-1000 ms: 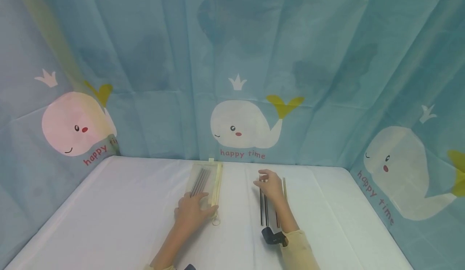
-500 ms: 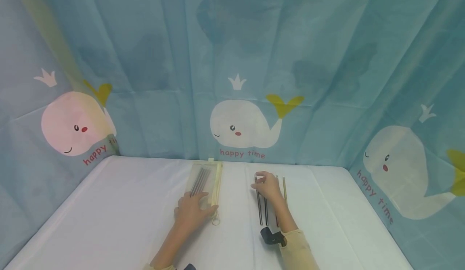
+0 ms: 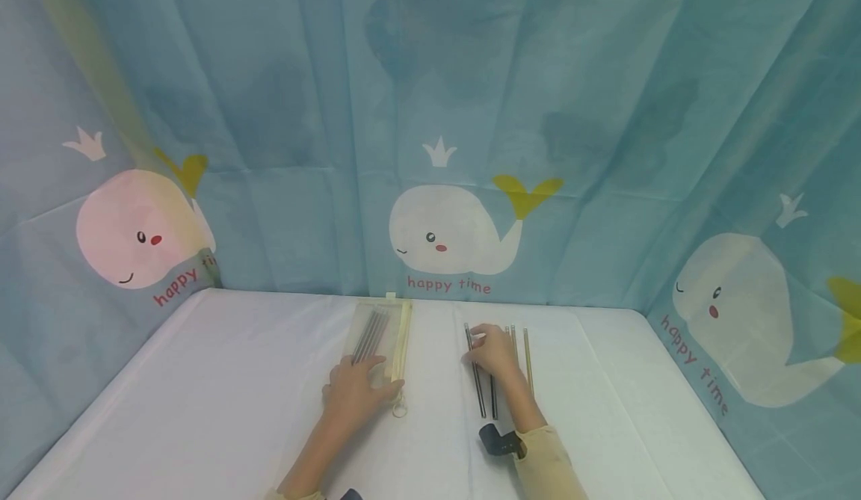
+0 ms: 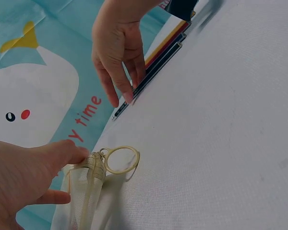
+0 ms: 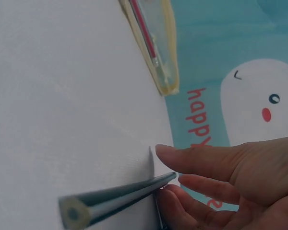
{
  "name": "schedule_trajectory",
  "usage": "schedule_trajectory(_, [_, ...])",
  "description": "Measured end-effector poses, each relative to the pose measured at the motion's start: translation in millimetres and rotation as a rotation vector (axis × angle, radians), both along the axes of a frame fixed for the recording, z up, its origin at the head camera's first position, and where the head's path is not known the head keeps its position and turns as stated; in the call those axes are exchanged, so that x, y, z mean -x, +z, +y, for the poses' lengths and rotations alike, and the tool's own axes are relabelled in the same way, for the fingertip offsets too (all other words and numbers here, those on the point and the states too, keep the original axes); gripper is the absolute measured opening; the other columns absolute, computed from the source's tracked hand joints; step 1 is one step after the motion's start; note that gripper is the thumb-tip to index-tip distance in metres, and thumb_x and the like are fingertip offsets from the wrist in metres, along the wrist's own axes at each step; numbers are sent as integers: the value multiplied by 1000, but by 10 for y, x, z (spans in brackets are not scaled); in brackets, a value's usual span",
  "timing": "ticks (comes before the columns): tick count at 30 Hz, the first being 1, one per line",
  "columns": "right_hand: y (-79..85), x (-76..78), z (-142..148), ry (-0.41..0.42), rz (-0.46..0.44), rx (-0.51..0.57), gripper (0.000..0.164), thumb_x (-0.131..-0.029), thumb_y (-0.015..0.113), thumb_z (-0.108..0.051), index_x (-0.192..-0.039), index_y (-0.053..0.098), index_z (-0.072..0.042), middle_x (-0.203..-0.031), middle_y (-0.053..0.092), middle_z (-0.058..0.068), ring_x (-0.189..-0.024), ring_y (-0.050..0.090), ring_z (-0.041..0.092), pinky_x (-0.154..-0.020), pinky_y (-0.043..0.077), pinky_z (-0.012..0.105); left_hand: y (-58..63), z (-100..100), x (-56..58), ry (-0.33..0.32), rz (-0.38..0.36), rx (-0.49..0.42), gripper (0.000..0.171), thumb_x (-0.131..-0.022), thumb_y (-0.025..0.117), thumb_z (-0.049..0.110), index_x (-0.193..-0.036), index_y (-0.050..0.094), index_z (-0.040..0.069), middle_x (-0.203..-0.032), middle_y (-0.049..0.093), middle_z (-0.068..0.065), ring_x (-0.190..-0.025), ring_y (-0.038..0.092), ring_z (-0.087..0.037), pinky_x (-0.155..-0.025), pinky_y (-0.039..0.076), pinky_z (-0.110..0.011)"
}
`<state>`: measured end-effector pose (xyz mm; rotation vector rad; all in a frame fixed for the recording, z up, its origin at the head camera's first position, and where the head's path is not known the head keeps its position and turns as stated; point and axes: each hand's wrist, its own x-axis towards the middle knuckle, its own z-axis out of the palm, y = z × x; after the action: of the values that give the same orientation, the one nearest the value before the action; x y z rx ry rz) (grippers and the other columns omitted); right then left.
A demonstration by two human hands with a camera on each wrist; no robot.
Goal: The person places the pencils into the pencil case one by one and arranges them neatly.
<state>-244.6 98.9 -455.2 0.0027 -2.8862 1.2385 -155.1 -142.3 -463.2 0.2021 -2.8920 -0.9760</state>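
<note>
My left hand [image 3: 355,389] rests spread over the lower part of a see-through cream mesh zip pouch [image 3: 403,328]. In the left wrist view, its thumb touches the pouch corner beside a ring [image 4: 122,160]. Several pencils [image 3: 371,339] show inside the pouch. My right hand [image 3: 498,352] is over a row of loose pencils, its fingertips at the leftmost dark pencil [image 3: 479,392], which slants apart from the others. The right wrist view shows the thumb and fingers on either side of a dark pencil [image 5: 125,196]. The hand partly hides a second dark pencil [image 3: 494,403].
Right of the right hand lie more pencils, a yellowish one [image 3: 528,358] outermost. White cloth covers the table [image 3: 235,395]. A blue curtain [image 3: 289,208] with whale prints rises along its back and sides. Black wrist cameras [image 3: 498,440] sit at the sleeves.
My right hand has shifted a little left and toward me. The far end of the leftmost pencil has swung left, away from the row. My left hand stays on the pouch.
</note>
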Motion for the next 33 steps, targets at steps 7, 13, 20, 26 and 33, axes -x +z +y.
schedule_trajectory(7, [-46,19,-21,7,1,-37,50,-77,89,-3,-124,71,3,-93,71,11,-80,68,22,-73,60,39,8,3,-1,1,2,0,62,-87,84,46,-134,70,8,-143,51,-39,-132,45,-64,-99,37,-80])
schedule_trajectory(13, [-83,45,0,45,-4,-25,45,-79,86,-1,-122,72,4,-95,72,11,-82,70,23,-73,61,39,16,3,0,2,-8,-4,63,-87,83,46,-135,70,8,-143,51,-39,-133,45,-63,-100,37,-80])
schedule_trajectory(20, [-93,66,22,50,-32,-2,42,-82,84,-2,-122,72,4,-92,74,10,-79,71,21,-73,61,38,17,4,3,3,-17,-8,63,-87,83,47,-136,70,8,-144,51,-38,-134,44,-62,-101,36,-80])
schedule_trajectory(26, [-108,81,28,65,-38,8,41,-85,81,-3,-124,71,5,-90,74,9,-74,69,17,-70,61,35,15,5,3,1,-14,-6,63,-87,83,47,-136,69,8,-145,50,-39,-134,43,-63,-102,35,-81])
schedule_trajectory(33, [-67,76,44,82,-56,8,39,-89,76,-6,-126,70,4,-94,74,12,-77,70,18,-73,61,37,5,9,10,7,-20,-3,64,-87,83,48,-136,70,8,-145,50,-38,-135,43,-62,-102,36,-80])
